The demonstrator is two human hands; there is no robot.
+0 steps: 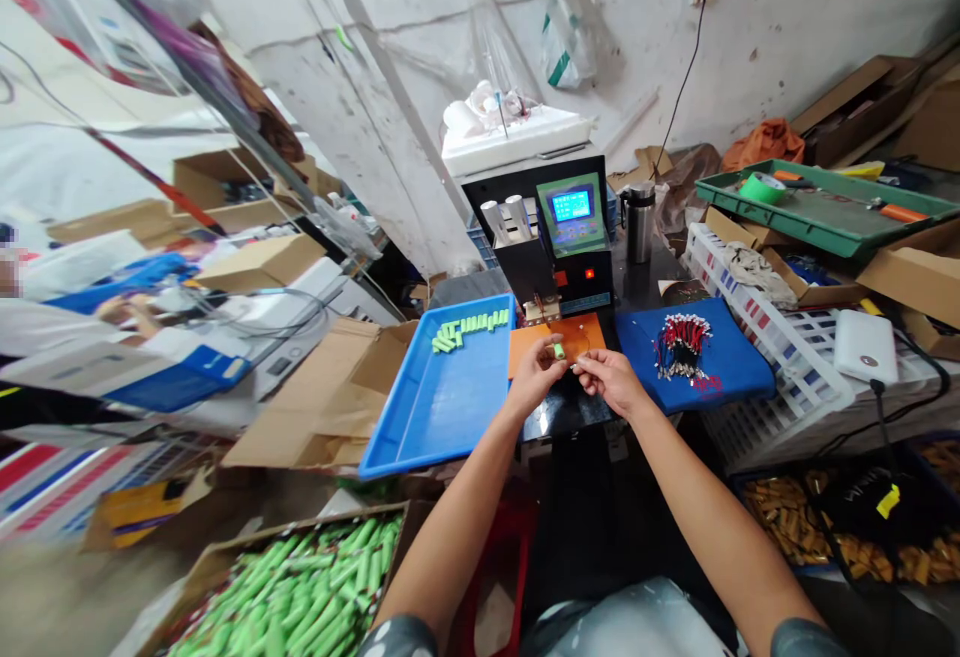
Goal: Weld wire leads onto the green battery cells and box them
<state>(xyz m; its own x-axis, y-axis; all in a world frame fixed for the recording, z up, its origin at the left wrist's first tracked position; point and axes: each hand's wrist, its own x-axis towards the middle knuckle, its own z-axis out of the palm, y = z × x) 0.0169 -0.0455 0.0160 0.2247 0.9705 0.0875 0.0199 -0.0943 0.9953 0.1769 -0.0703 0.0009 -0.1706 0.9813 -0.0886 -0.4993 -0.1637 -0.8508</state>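
My left hand [535,375] is closed on a small green battery cell [559,350], its fingers at the front edge of an orange mat [583,329]. Close beside it, my right hand [610,380] pinches the end of a thin wire [588,339], which loops up over the mat. Just behind the hands stands a black spot welder [592,277] with a lit blue display [571,205] and a red light. The welder's electrode tips are above the mat's back edge.
A blue tray [442,412] at left holds several green cells [469,325]. Red and black wires [682,342] lie on a blue cloth [735,347] at right. A box of green cells [307,587] stands lower left. A steel cup [638,227] is beside the welder.
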